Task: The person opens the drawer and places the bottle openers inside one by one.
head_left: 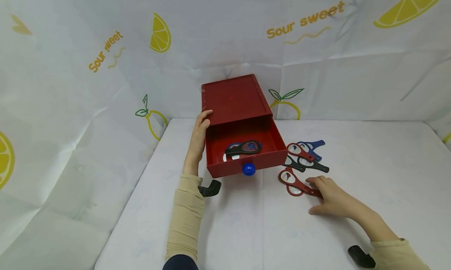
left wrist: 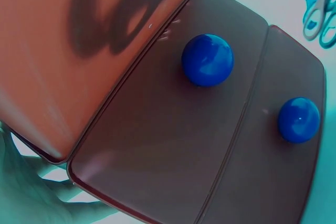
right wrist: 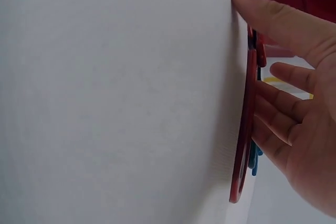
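A red drawer box stands at the back of the table, its top drawer pulled out by its blue knob side. Against the box's left side rests my left hand, fingers stretched along it. Inside the drawer lie several magnifying glasses, a black one on top. My right hand, fingers loosely extended, is at the handle of a red magnifying glass on the table. In the right wrist view the fingertips reach its edge, while the thumb stands apart.
Several more magnifying glasses overlap right of the drawer, among them a blue one and a black one. Two lower drawers with blue knobs show in the left wrist view. A lemon-printed white sheet hangs behind.
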{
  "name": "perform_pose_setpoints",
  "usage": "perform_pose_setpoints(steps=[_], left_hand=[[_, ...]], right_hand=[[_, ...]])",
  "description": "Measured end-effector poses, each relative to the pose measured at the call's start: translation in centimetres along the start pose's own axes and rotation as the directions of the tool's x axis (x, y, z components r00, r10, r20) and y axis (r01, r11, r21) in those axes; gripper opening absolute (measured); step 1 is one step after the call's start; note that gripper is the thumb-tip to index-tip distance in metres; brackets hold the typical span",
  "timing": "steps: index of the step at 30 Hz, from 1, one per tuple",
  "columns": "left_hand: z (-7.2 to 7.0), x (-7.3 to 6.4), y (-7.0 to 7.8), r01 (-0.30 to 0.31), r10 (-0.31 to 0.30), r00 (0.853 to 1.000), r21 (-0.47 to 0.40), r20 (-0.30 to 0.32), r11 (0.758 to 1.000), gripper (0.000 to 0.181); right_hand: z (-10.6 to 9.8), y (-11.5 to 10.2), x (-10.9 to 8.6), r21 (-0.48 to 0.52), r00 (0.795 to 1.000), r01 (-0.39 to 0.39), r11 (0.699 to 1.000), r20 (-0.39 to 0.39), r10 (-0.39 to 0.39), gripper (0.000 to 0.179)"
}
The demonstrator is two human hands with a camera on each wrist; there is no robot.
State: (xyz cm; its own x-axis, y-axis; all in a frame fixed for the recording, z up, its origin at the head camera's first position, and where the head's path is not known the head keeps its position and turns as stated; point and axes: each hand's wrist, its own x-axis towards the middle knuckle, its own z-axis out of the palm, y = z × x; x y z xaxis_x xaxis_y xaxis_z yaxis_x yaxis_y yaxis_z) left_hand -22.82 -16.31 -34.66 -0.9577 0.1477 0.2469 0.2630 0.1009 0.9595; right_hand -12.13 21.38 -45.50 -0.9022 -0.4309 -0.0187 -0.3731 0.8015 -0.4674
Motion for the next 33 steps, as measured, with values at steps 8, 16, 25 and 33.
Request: perform_pose_setpoints(steps=[8, 16, 25, 33], left_hand=[[0.0, 0.0, 0.0, 0.007, -0.007, 1.0, 0.014, 0.001, 1.0, 0.046], [-0.1, 0.0, 0.1, 0.008, -0.008, 1.0, 0.017, 0.009, 1.0, 0.046], [0.0, -0.1, 0.0, 0.015, -0.015, 1.0, 0.015, 0.004, 1.0, 0.047], [-0.1, -0.1, 0.0, 0.0, 0.0, 1.0, 0.002, 0.005, 1.0, 0.046]], right_hand=[[-0.4, 0.8, -0.1, -0.047, 1.0, 0.014, 0.999, 0.0, -0.014, 0.052], [-0.5, 1.2, -0.1, -0.065, 0.999, 0.047, 0.997, -0.013, -0.048, 0.031], [-0.6, 1.5, 0.1, -0.082, 0.997, 0.074, 0.994, -0.017, -0.076, 0.015], [-1.1, 1.3, 0.2, -0.088, 0.996, 0.085, 0.993, -0.01, -0.086, 0.017]])
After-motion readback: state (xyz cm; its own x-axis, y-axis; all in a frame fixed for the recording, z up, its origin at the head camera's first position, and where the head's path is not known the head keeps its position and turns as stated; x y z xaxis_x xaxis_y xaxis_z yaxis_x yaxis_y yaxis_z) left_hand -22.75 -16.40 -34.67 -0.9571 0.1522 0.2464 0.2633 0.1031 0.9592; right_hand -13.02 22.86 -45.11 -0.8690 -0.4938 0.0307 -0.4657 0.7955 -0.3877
